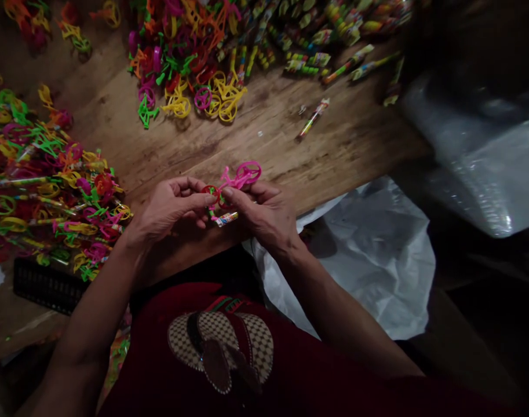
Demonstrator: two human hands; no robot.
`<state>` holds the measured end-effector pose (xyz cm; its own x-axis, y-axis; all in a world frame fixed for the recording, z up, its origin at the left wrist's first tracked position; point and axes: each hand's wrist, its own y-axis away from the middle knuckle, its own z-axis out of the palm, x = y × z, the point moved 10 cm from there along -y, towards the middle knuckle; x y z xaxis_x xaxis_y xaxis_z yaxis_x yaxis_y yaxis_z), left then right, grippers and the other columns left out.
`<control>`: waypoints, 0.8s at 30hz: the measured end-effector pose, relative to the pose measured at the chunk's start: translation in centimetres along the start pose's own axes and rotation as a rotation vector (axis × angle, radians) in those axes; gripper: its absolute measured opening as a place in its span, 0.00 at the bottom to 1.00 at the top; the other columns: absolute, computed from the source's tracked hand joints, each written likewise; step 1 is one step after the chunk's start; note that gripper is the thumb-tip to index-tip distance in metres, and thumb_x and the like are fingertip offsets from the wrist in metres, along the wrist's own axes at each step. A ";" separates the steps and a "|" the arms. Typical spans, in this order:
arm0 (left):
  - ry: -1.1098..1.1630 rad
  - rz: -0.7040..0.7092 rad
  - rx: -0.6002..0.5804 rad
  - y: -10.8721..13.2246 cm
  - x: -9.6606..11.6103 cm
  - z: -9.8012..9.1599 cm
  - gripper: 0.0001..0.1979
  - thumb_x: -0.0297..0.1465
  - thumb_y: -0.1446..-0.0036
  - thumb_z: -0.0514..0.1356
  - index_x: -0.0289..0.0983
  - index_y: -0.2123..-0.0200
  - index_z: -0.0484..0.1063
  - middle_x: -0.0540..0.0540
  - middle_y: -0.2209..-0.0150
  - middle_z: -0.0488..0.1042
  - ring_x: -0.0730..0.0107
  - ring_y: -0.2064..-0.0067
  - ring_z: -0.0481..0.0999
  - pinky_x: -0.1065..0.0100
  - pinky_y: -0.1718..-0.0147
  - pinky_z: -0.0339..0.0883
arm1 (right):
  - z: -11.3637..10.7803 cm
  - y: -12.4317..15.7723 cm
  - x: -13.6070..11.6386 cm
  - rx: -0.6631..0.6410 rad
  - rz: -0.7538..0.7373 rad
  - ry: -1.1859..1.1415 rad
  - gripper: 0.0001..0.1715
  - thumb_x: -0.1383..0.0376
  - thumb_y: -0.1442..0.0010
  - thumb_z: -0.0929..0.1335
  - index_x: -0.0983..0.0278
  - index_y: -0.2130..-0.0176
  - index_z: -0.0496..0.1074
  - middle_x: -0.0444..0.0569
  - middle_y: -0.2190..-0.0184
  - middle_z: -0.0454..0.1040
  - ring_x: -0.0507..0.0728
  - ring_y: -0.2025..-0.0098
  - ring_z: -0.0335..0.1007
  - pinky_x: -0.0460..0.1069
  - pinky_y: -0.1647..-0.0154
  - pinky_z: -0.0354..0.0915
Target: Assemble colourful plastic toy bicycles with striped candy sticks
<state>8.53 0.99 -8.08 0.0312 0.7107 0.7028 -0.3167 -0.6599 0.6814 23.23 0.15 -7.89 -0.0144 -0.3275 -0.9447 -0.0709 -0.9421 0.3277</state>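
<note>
My left hand [172,207] and my right hand [262,215] meet over the near edge of a wooden table [264,139]. Between their pinched fingertips sits a small toy: a pink plastic ring-shaped piece [243,174] sticks up behind my right fingers, a small red ring [211,190] shows at my left fingertips, and a short striped wrapped stick [226,219] pokes out below. Both hands are closed on it.
A heap of assembled colourful toys [47,191] lies at the left over a black crate [47,286]. Loose plastic pieces [186,63] and wrapped sticks [316,35] cover the far side. One stick [313,117] lies alone. White plastic bags [377,255] sit to the right.
</note>
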 end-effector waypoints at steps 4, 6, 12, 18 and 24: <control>-0.123 0.006 0.011 0.5 0.4 0.1 0.16 0.32 0.55 0.72 0.34 0.67 0.70 0.52 0.76 0.75 0.76 0.78 0.74 0.74 0.78 0.72 | 0.1 0.3 -0.1 -0.002 -0.021 -0.049 0.16 0.55 0.48 0.75 0.64 0.77 0.77 0.41 0.83 0.68 0.47 0.80 0.58 0.44 0.79 0.54; -0.168 0.008 0.012 0.8 0.5 0.2 0.15 0.33 0.54 0.72 0.35 0.67 0.70 0.52 0.76 0.75 0.75 0.78 0.75 0.74 0.79 0.71 | 0.4 0.3 0.0 -0.043 -0.011 -0.085 0.16 0.54 0.50 0.76 0.64 0.76 0.78 0.41 0.81 0.71 0.48 0.78 0.63 0.44 0.77 0.59; -0.251 0.016 0.004 1.1 0.5 0.4 0.13 0.34 0.52 0.69 0.36 0.67 0.70 0.52 0.79 0.73 0.77 0.81 0.71 0.77 0.83 0.64 | 0.8 -0.1 -0.1 -0.171 -0.078 -0.073 0.17 0.51 0.49 0.76 0.62 0.72 0.79 0.42 0.76 0.76 0.50 0.73 0.69 0.46 0.70 0.66; -0.234 -0.041 -0.085 1.0 0.2 1.3 0.09 0.28 0.54 0.67 0.35 0.70 0.70 0.52 0.81 0.71 0.77 0.82 0.69 0.77 0.84 0.62 | 0.3 0.3 -1.8 -0.221 -0.313 0.114 0.07 0.61 0.42 0.72 0.60 0.68 0.81 0.42 0.73 0.78 0.52 0.70 0.72 0.46 0.68 0.67; -0.165 -0.056 -0.083 0.3 0.2 1.8 0.06 0.28 0.51 0.65 0.35 0.71 0.70 0.51 0.82 0.71 0.77 0.83 0.69 0.77 0.85 0.61 | 0.0 -0.5 -1.5 -0.273 -0.292 0.090 0.10 0.59 0.42 0.73 0.62 0.71 0.80 0.43 0.73 0.79 0.51 0.71 0.72 0.46 0.68 0.67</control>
<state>10.10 0.51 -7.37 0.2040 0.6916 0.6929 -0.3869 -0.5932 0.7060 23.24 1.12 -6.67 0.0550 -0.0369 -0.9978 0.2086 -0.9768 0.0476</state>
